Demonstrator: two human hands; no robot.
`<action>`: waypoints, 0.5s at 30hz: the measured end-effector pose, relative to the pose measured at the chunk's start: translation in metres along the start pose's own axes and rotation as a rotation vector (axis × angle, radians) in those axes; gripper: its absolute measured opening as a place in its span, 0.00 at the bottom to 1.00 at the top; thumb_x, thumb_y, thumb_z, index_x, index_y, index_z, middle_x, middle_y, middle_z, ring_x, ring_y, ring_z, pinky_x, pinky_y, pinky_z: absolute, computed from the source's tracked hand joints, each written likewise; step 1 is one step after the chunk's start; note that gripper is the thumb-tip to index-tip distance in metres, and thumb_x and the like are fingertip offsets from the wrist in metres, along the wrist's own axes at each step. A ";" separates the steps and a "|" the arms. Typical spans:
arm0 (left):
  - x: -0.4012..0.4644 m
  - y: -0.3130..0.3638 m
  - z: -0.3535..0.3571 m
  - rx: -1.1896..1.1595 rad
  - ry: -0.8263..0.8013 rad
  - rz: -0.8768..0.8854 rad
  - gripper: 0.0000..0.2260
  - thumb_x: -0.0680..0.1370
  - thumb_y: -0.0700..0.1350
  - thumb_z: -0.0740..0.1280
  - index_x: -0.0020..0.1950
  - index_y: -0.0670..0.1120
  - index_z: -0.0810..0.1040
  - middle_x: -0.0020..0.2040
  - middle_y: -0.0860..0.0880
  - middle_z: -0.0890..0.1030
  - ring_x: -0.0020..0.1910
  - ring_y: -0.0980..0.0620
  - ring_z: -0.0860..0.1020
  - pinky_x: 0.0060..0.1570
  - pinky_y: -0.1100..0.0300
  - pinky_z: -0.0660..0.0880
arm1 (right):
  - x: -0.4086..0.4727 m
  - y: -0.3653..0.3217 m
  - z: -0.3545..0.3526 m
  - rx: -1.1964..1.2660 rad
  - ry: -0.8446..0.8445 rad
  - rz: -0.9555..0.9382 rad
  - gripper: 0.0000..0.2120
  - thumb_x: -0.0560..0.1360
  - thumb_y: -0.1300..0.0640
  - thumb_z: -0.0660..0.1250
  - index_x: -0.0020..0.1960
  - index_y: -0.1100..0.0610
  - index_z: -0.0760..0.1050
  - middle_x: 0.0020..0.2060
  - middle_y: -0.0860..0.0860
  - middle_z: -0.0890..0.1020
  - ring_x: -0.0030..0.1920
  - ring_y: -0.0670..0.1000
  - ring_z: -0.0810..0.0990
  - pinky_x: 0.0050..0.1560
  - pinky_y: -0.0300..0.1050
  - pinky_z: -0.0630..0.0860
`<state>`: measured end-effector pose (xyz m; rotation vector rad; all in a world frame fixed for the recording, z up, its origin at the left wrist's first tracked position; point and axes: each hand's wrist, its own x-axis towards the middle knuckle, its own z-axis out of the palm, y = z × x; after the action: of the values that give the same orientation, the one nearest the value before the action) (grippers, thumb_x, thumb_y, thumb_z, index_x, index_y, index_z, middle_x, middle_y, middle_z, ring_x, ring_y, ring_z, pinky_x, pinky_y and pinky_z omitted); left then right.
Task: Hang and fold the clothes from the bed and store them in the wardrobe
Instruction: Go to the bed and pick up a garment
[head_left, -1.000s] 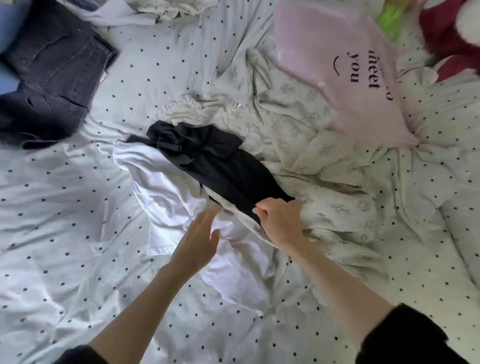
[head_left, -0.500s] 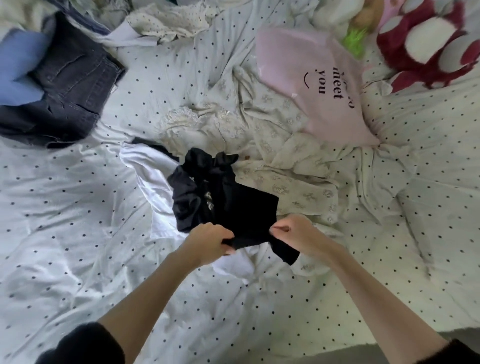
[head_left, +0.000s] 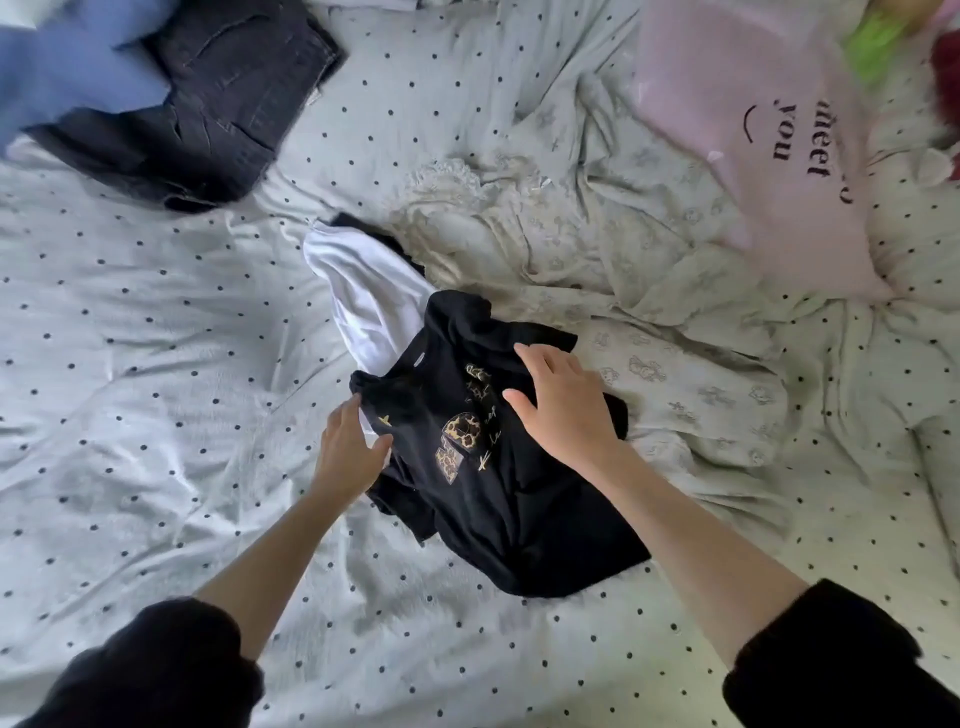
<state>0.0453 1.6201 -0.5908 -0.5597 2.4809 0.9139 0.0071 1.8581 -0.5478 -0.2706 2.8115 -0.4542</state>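
Folded dark jeans (head_left: 208, 98) at far left edge, open dotted bed (head_left: 130, 364) beside, left hand (head_left: 349, 452) open-fingered at black T-shirt (head_left: 498, 499) edge, mid-bed over white garment (head_left: 371, 301), right hand (head_left: 563, 410) flat on it, pink top (head_left: 753, 156) well right.

Bed (head_left: 130, 364) is covered by a pale sheet with small dark dots, heavily creased. Black printed T-shirt (head_left: 498, 493) is spread crumpled near centre, partly overlapping a white garment (head_left: 374, 301) just behind it. Folded dark jeans (head_left: 208, 104) are laid far left, with a blue garment (head_left: 67, 67) on their left edge. A pale patterned garment (head_left: 597, 249) is bunched behind and right of the T-shirt. Pink item with "meet you" lettering (head_left: 753, 156) is seen far right; green and red objects at the top right corner are blurred.
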 end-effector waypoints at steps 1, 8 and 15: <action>0.003 -0.007 0.001 -0.057 -0.022 -0.045 0.32 0.78 0.43 0.66 0.76 0.41 0.51 0.75 0.40 0.57 0.74 0.43 0.57 0.71 0.50 0.57 | 0.007 -0.005 0.004 -0.043 0.008 -0.043 0.26 0.80 0.45 0.56 0.74 0.54 0.58 0.72 0.51 0.64 0.72 0.53 0.61 0.66 0.51 0.62; 0.054 -0.010 -0.011 -0.054 0.051 0.175 0.30 0.77 0.38 0.66 0.76 0.47 0.57 0.76 0.46 0.59 0.75 0.46 0.56 0.72 0.50 0.56 | 0.041 -0.039 0.043 -0.200 -0.084 -0.288 0.25 0.81 0.49 0.55 0.76 0.53 0.55 0.75 0.52 0.60 0.74 0.53 0.57 0.66 0.50 0.61; 0.040 0.006 -0.046 0.036 -0.039 0.209 0.05 0.75 0.37 0.68 0.48 0.46 0.77 0.46 0.48 0.77 0.45 0.50 0.74 0.39 0.67 0.67 | 0.062 -0.061 0.028 -0.212 -0.134 -0.314 0.27 0.81 0.53 0.56 0.77 0.54 0.51 0.75 0.52 0.57 0.75 0.53 0.55 0.69 0.49 0.60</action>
<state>-0.0030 1.5844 -0.5767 -0.2714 2.5496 0.9455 -0.0349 1.7789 -0.5679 -0.7646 2.6925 -0.1913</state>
